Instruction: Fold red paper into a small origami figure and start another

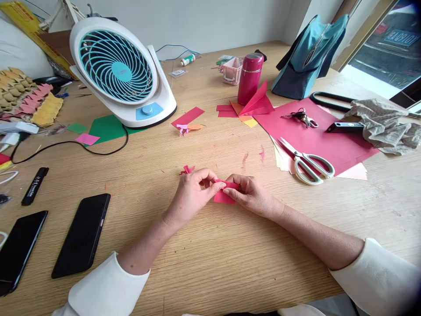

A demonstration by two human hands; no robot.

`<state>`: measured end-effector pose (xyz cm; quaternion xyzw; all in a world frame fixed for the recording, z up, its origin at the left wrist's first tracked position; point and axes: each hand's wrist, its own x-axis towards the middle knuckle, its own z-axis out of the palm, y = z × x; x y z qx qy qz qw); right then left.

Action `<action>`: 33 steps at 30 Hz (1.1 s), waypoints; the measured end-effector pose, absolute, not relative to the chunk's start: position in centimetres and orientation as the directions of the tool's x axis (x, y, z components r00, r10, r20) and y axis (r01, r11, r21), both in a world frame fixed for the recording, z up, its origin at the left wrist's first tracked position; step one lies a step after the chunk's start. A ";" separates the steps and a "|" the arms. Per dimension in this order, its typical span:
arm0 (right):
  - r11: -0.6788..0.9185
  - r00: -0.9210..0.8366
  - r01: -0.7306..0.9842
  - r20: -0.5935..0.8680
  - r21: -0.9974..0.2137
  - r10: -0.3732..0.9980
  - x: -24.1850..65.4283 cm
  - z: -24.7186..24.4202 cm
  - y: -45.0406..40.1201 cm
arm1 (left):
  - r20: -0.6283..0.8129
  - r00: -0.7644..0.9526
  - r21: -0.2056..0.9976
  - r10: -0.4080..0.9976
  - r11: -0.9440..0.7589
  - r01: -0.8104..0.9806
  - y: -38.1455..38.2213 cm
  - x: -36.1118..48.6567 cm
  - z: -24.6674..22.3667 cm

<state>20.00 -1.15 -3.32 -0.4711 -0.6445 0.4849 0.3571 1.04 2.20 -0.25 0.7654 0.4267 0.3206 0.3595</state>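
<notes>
A small piece of red paper (224,198) is held between both hands near the middle of the wooden table (210,259). My left hand (194,193) pinches its upper left part with thumb and fingers. On the right side, my right hand (251,193) grips the paper's upper edge, which looks folded over. The two thumb tips nearly meet on the paper. Just behind my left hand lies a small bundle of red paper strips (187,170). Farther back is a pink and orange paper piece (189,128) beside a red paper strip (188,117).
White-handled scissors (307,162) and keys (301,116) lie on large red sheets (289,131) at the right. A fan (118,72) stands back left, a red flask (250,79) and blue bag (304,61) behind. Two phones (82,235) and a marker (34,186) lie left.
</notes>
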 end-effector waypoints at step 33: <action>0.067 -0.310 0.275 -0.022 -0.959 0.951 20.0 -3.3 -1.2 | 0.058 0.395 0.852 0.917 -0.252 0.458 1.9 1.2 0.2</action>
